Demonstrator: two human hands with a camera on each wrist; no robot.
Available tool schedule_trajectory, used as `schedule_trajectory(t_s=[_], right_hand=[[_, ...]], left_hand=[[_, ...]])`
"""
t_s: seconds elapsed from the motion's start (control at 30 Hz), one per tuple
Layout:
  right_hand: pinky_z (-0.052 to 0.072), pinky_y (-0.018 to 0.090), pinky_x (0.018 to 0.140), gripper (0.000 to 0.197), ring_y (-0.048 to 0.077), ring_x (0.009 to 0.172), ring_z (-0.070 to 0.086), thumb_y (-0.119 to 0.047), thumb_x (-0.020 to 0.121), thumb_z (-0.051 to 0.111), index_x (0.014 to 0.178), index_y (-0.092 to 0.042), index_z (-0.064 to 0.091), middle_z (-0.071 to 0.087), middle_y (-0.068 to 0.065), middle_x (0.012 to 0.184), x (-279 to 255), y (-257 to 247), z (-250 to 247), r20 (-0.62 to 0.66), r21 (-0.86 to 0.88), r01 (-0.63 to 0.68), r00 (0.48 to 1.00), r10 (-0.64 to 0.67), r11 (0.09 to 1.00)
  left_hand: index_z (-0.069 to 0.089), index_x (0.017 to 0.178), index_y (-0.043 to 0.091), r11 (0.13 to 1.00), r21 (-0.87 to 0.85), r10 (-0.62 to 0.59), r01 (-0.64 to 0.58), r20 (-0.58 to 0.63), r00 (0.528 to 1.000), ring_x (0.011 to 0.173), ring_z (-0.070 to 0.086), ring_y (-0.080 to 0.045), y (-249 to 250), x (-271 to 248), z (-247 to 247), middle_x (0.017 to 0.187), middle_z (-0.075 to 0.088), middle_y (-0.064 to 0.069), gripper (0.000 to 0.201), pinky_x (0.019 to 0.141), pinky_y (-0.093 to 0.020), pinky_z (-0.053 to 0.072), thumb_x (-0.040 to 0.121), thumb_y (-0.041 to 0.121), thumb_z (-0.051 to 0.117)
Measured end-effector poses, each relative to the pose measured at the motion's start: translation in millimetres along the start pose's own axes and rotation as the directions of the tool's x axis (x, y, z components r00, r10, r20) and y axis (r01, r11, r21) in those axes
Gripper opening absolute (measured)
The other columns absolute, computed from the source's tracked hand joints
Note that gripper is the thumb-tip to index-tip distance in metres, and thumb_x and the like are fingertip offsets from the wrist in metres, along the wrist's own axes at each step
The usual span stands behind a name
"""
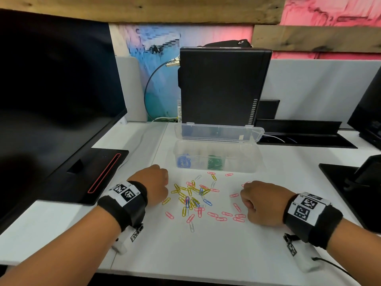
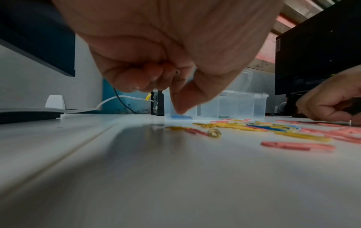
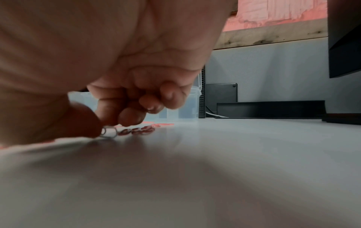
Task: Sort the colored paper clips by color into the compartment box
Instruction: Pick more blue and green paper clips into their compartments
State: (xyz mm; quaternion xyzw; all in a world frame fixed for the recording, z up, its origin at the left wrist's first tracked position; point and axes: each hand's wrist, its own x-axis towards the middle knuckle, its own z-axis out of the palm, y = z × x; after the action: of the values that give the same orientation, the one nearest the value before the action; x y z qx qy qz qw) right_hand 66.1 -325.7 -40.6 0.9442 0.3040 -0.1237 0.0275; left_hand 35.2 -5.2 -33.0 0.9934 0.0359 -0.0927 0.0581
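A loose pile of yellow, pink, blue and white paper clips (image 1: 193, 198) lies on the white desk between my hands. Behind it stands the clear compartment box (image 1: 243, 162), lid up, holding blue clips (image 1: 183, 162) and green clips (image 1: 215, 163) in separate compartments. My left hand (image 1: 154, 186) is curled at the pile's left edge; in the left wrist view a small white clip (image 2: 177, 72) peeks out between its curled fingers. My right hand (image 1: 255, 203) is curled among the pink clips (image 1: 226, 216); its thumb and forefinger pinch a white clip (image 3: 109, 132) on the desk.
A large monitor (image 1: 51, 100) and its base (image 1: 99, 176) fill the left. A black computer case (image 1: 222, 85) stands behind the box. Another monitor stand (image 1: 354, 182) sits at the right, and a cable tray (image 1: 305, 137) at the back right.
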Motion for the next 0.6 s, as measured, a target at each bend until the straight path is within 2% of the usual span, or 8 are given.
schedule_trajectory(t_s=[0.1,0.17,0.27,0.33,0.4,0.47,0.5,0.6], right_hand=[[0.044,0.026,0.062,0.006,0.009,0.072,0.05,-0.028,0.075,0.051,0.074,-0.024,0.046,0.053,-0.01,0.077,-1.5,-4.4,-11.0,-0.155,0.044,-0.021,0.987,0.028,0.999],[0.043,0.025,0.058,0.005,0.011,0.066,0.052,-0.025,0.08,0.051,0.081,-0.029,0.049,0.058,-0.008,0.073,3.3,-9.7,-21.6,-0.202,0.11,-0.043,0.977,0.064,0.993],[0.055,0.025,0.061,0.027,0.011,0.062,0.063,-0.02,0.088,0.047,0.095,-0.04,0.064,0.067,-0.011,0.079,21.1,-18.7,-32.0,-0.117,0.314,-0.009,0.992,0.048,0.949],[0.056,0.026,0.063,0.033,0.013,0.061,0.063,-0.012,0.089,0.045,0.083,-0.032,0.071,0.069,-0.006,0.078,39.0,-24.5,-36.8,-0.074,0.442,-0.01,0.996,0.048,0.897],[0.048,0.026,0.055,0.03,0.013,0.055,0.054,-0.005,0.089,0.044,0.078,-0.017,0.069,0.061,0.001,0.07,56.0,-29.5,-41.5,0.005,0.587,-0.1,0.993,0.12,0.803],[0.042,0.025,0.054,0.018,0.017,0.059,0.05,-0.009,0.088,0.051,0.078,-0.012,0.066,0.057,0.005,0.072,69.7,-32.2,-44.2,0.022,0.562,-0.12,0.991,0.13,0.819],[0.044,0.027,0.058,0.013,0.019,0.064,0.052,-0.013,0.087,0.055,0.079,-0.013,0.065,0.06,0.005,0.076,76.6,-31.7,-44.8,0.001,0.478,-0.104,0.993,0.118,0.872],[0.053,0.031,0.08,0.015,0.019,0.092,0.061,-0.022,0.087,0.058,0.093,-0.02,0.072,0.067,-0.001,0.101,88.7,-36.8,-44.4,-0.036,0.152,-0.057,0.997,0.063,0.987]], left_hand=[[0.057,0.118,0.037,0.999,-0.01,0.034,-0.034,-0.013,0.999,0.103,0.054,-0.016,-1.6,-1.3,1.1,0.117,0.049,0.006,0.027,0.085,-0.025,0.042,0.092,0.033,0.053],[0.053,0.13,0.044,0.994,-0.052,0.1,-0.1,-0.009,0.995,0.113,0.053,-0.017,1.6,-2.3,3.0,0.118,0.047,0.007,0.036,0.093,-0.024,0.041,0.096,0.033,0.049],[0.049,0.137,0.051,0.98,-0.053,0.194,-0.191,0.047,0.98,0.122,0.051,-0.018,11.0,-4.8,6.5,0.127,0.048,0.003,0.044,0.096,-0.022,0.037,0.101,0.026,0.042],[0.052,0.134,0.05,0.979,-0.04,0.204,-0.202,0.06,0.977,0.121,0.052,-0.018,11.2,-5.3,7.1,0.13,0.049,0.004,0.044,0.098,-0.024,0.04,0.099,0.025,0.043],[0.055,0.132,0.045,0.984,-0.016,0.18,-0.179,0.034,0.983,0.118,0.053,-0.019,8.8,-5.5,5.5,0.128,0.05,0.005,0.041,0.098,-0.027,0.043,0.097,0.027,0.044],[0.055,0.13,0.042,0.983,0.007,0.182,-0.182,0.009,0.983,0.115,0.054,-0.019,7.6,-5.9,4.8,0.126,0.05,0.004,0.038,0.095,-0.027,0.044,0.096,0.028,0.044],[0.054,0.131,0.043,0.979,-0.004,0.202,-0.202,0.004,0.979,0.114,0.053,-0.019,8.0,-6.7,5.4,0.124,0.05,0.004,0.038,0.094,-0.026,0.043,0.097,0.028,0.044],[0.054,0.131,0.049,0.955,-0.067,0.291,-0.288,0.036,0.956,0.115,0.053,-0.016,11.4,-9.6,8.1,0.109,0.045,0.009,0.041,0.094,-0.023,0.04,0.098,0.028,0.043]])
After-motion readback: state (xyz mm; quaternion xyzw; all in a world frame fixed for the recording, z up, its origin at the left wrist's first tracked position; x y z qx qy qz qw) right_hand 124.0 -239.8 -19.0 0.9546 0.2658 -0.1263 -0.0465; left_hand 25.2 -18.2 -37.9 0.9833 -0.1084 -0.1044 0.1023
